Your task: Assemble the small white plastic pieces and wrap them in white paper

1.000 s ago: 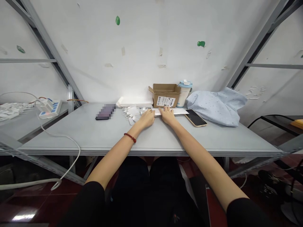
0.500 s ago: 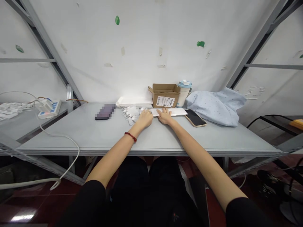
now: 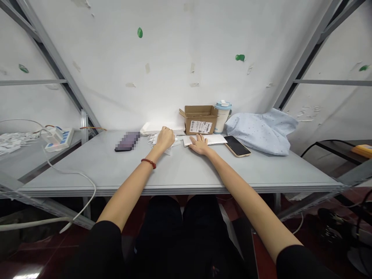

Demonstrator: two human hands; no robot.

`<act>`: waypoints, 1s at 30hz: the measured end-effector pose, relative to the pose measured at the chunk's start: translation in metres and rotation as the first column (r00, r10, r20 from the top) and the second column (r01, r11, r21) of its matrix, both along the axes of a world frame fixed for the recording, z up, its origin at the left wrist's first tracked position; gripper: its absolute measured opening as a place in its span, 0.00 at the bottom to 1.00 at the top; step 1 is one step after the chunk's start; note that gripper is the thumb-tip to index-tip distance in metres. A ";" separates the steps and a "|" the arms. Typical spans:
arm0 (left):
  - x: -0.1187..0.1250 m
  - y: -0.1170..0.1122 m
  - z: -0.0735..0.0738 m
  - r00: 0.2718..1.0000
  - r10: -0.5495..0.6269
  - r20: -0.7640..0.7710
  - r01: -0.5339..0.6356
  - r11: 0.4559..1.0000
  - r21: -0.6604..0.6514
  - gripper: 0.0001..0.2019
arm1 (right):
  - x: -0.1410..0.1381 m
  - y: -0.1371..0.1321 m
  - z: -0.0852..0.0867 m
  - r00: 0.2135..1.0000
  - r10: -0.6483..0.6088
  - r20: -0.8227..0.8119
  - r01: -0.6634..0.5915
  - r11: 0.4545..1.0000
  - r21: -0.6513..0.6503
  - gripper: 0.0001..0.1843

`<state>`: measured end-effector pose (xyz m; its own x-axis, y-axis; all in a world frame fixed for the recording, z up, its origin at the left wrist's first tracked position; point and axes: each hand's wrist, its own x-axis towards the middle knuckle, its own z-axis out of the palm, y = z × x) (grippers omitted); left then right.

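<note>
Grey and bare at its near edge, the counter point(image 3: 180, 174) ran under a patched white wall, and both my arms stretched across it toward the far side.

My left hand point(image 3: 164, 138) lay over the heap of small white pieces point(image 3: 159, 139) at about 11 o'clock from me. Its fingers were curled down onto the heap, but from behind I could not tell whether they had closed on anything. A red bead bracelet point(image 3: 148, 162) sat on that wrist. My right hand point(image 3: 199, 145) rested at about 12 o'clock with its fingers spread apart and flat, their tips pressing the near edge of the flat white packet point(image 3: 213, 138), gripping nothing.

Just beyond the packet, at 12 o'clock, stood the open cardboard box point(image 3: 200, 120) with a shipping label on its front. Touching its right side, or nearly so, was the white cup with a blue lid point(image 3: 222, 116). At 1 o'clock from my right hand the phone point(image 3: 237, 145) lay face up, just beside the packet's right end, and past it at 2 o'clock the pale blue cloth point(image 3: 261, 131) was bunched up. Behind my left hand a stack of white trays point(image 3: 151, 128) lay against the wall. At 10 o'clock a dark flat device point(image 3: 127, 141) lay on the counter, and well off at 9 o'clock a power strip point(image 3: 58, 138) sat on the neighbouring shelf, its white cable point(image 3: 84, 182) drooping over the counter's edge.
</note>
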<state>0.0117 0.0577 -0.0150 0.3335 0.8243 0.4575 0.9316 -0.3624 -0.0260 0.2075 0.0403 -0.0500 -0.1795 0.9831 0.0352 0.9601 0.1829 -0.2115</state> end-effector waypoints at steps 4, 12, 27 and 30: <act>-0.012 0.023 0.007 0.999 -0.022 -0.032 0.017 0.991 -0.133 0.19 | 0.000 -0.001 -0.001 1.000 -0.005 -0.008 0.005 1.000 0.002 0.33; -0.007 0.031 0.015 0.988 0.122 -0.090 -0.142 0.953 -0.269 0.18 | 0.000 -0.001 -0.001 1.000 0.008 -0.024 -0.009 1.000 -0.012 0.34; -0.001 0.043 0.018 0.972 0.201 -0.121 -0.222 0.954 -0.201 0.18 | 0.001 -0.003 0.000 0.998 0.020 -0.063 -0.021 1.000 -0.005 0.33; 0.001 0.042 0.018 0.976 0.173 -0.134 -0.198 0.959 -0.203 0.18 | 0.001 -0.003 0.001 0.998 0.020 -0.058 -0.021 1.000 -0.010 0.33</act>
